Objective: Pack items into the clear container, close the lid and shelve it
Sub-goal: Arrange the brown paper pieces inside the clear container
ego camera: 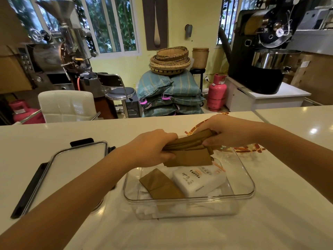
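Note:
A clear rectangular container [249, 188] stands open on the white counter in front of me. Inside it lie a brown paper packet [161, 184] and a white printed pack [200, 180]. Just above the container's far half, my left hand [153, 147] and my right hand [227, 131] together grip a bundle of brown paper packets [189, 150], one hand at each end. The container's lid [75, 161], clear with black latches, lies flat on the counter to the left of my left forearm.
A woven tray with an orange pattern [250, 149] lies behind the container, mostly hidden by my hands. Beyond the counter's far edge are a white chair [66, 105], a stool, stacked sacks, baskets, a pink gas cylinder [216, 92] and roasting machines.

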